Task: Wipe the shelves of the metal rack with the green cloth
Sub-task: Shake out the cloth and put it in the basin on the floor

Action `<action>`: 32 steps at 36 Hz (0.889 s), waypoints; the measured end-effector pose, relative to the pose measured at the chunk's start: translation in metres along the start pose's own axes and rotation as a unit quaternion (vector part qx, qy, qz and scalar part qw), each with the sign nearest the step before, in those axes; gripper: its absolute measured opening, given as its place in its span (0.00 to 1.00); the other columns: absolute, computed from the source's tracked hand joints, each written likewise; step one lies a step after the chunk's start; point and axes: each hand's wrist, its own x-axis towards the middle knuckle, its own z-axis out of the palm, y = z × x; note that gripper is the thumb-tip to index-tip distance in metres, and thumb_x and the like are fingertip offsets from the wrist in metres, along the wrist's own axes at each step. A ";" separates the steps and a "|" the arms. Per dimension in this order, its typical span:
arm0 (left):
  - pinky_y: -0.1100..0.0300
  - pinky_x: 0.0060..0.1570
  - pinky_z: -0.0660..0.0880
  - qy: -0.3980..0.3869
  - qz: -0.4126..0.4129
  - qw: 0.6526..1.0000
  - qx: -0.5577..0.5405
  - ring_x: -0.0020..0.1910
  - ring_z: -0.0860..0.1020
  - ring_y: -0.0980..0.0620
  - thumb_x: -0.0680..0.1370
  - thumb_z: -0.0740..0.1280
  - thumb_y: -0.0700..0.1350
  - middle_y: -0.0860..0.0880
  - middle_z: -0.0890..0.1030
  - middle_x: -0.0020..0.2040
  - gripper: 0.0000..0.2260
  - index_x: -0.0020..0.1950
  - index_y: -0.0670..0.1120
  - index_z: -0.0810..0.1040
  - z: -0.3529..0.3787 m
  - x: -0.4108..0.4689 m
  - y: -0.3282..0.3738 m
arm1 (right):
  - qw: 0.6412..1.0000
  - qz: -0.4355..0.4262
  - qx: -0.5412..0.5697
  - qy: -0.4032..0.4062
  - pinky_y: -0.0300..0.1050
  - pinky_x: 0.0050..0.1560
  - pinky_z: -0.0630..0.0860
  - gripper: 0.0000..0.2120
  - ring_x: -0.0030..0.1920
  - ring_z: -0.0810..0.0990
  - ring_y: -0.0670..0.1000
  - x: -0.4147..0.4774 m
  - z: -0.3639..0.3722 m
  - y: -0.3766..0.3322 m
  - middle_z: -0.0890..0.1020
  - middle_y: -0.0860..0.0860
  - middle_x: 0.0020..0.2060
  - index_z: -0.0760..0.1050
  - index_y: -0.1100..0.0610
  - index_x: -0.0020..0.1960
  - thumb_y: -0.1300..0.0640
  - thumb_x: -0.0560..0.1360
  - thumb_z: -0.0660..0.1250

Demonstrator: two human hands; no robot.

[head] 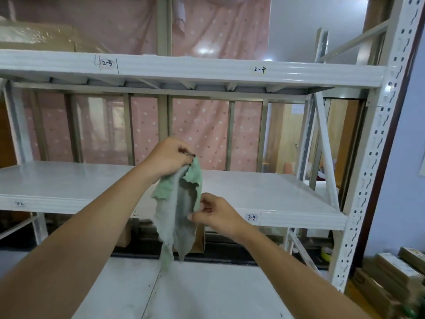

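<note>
Two hands: both are raised in front of the metal rack [377, 139], and the green cloth [177, 210] is held between them in the air.
Left hand [169, 157]: closed in a fist on the top corner of the green cloth, at the higher and farther position, in front of the middle shelf [264, 192].
Right hand [215, 214]: lower and nearer, with thumb and fingertips pinched on the right edge of the green cloth, just above the front lip of the middle shelf.
Green cloth: it is seen hanging limp from the left hand, ragged at the edges, brighter green near the top and greyer below; its lowest tip dangles over the near shelf [207, 291] without a visible touch. No shelf is touched by it.
Upper shelf [207, 67]: handwritten labels "2-3" and "2-4" are carried on its front lip; a wrapped brown bundle [39, 38] is lying on it at far left.
Middle shelf: its white surface is bare; labels reading "3-4" and what looks like "32" are fixed on the front lip.
Near shelf: a pale surface with small dark specks is shown.
Behind the rack: a pink dotted curtain [207, 125] is hung.
Right, near: cardboard boxes [391, 279] are stacked beside the perforated upright of the rack.
</note>
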 end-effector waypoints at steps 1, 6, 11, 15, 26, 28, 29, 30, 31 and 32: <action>0.64 0.41 0.72 0.006 -0.006 1.000 -0.006 0.45 0.80 0.55 0.76 0.72 0.40 0.51 0.85 0.45 0.04 0.48 0.46 0.87 -0.003 0.000 -0.003 | 1.000 0.001 0.010 0.000 0.54 0.58 0.80 0.24 0.53 0.83 0.53 -0.001 0.005 0.001 0.84 0.51 0.51 0.78 0.51 0.57 0.46 0.64 0.78; 0.58 0.49 0.74 0.015 -0.011 0.999 -0.033 0.47 0.81 0.54 0.75 0.73 0.40 0.56 0.84 0.43 0.08 0.43 0.54 0.85 -0.011 -0.004 -0.013 | 0.992 -0.031 -0.084 0.094 0.44 0.42 0.77 0.09 0.40 0.81 0.46 0.000 0.020 -0.011 0.84 0.46 0.40 0.81 0.53 0.49 0.49 0.72 0.69; 0.69 0.41 0.76 0.035 0.009 0.996 -0.085 0.37 0.80 0.65 0.75 0.73 0.37 0.55 0.85 0.39 0.08 0.45 0.50 0.87 -0.022 -0.022 -0.014 | 0.978 -0.041 -0.164 0.119 0.48 0.40 0.74 0.08 0.39 0.79 0.53 -0.001 -0.011 -0.021 0.82 0.50 0.34 0.81 0.52 0.41 0.51 0.76 0.68; 0.60 0.42 0.78 -0.068 0.042 0.989 -0.128 0.41 0.83 0.53 0.75 0.74 0.36 0.47 0.87 0.43 0.08 0.46 0.49 0.88 -0.040 -0.046 -0.013 | 0.963 -0.066 -0.220 0.142 0.43 0.37 0.71 0.07 0.38 0.77 0.46 0.001 -0.048 -0.030 0.81 0.42 0.34 0.84 0.48 0.42 0.50 0.77 0.69; 0.53 0.46 0.79 -0.212 0.016 0.963 -0.168 0.41 0.83 0.48 0.74 0.76 0.40 0.43 0.86 0.44 0.06 0.49 0.46 0.87 0.003 -0.060 -0.035 | 0.981 -0.094 -0.139 0.095 0.47 0.46 0.83 0.12 0.43 0.85 0.51 -0.009 -0.109 -0.082 0.87 0.49 0.42 0.86 0.57 0.50 0.68 0.76 0.67; 0.53 0.52 0.79 -0.174 0.009 0.972 -0.158 0.46 0.84 0.50 0.73 0.78 0.43 0.48 0.87 0.46 0.07 0.49 0.51 0.87 0.029 -0.055 -0.042 | 0.987 -0.096 -0.101 0.079 0.45 0.45 0.83 0.13 0.42 0.84 0.52 -0.016 -0.118 -0.090 0.87 0.53 0.43 0.86 0.59 0.50 0.71 0.77 0.64; 0.54 0.55 0.79 -0.169 0.015 0.972 -0.160 0.48 0.84 0.51 0.73 0.78 0.44 0.50 0.87 0.47 0.07 0.50 0.53 0.87 0.041 -0.055 -0.041 | 0.989 -0.096 -0.090 0.075 0.44 0.45 0.82 0.14 0.42 0.84 0.52 -0.019 -0.121 -0.092 0.87 0.55 0.44 0.85 0.59 0.50 0.72 0.77 0.63; 0.55 0.57 0.79 -0.169 0.026 0.972 -0.164 0.50 0.84 0.51 0.73 0.78 0.45 0.51 0.87 0.48 0.08 0.50 0.53 0.87 0.053 -0.056 -0.039 | 0.989 -0.093 -0.082 0.074 0.44 0.44 0.82 0.15 0.43 0.84 0.52 -0.021 -0.125 -0.093 0.87 0.56 0.44 0.85 0.59 0.50 0.72 0.77 0.63; 0.56 0.57 0.79 -0.170 0.035 0.971 -0.166 0.50 0.84 0.52 0.73 0.79 0.46 0.52 0.87 0.48 0.08 0.50 0.53 0.87 0.064 -0.056 -0.035 | 0.990 -0.091 -0.078 0.076 0.45 0.45 0.83 0.15 0.43 0.84 0.53 -0.023 -0.127 -0.093 0.86 0.57 0.45 0.85 0.59 0.49 0.72 0.77 0.63; 0.57 0.56 0.79 -0.170 0.039 0.969 -0.174 0.50 0.84 0.52 0.73 0.78 0.46 0.52 0.87 0.48 0.08 0.50 0.53 0.86 0.074 -0.057 -0.030 | 0.990 -0.091 -0.076 0.081 0.47 0.46 0.84 0.14 0.43 0.84 0.54 -0.025 -0.130 -0.092 0.86 0.58 0.45 0.85 0.59 0.49 0.71 0.77 0.64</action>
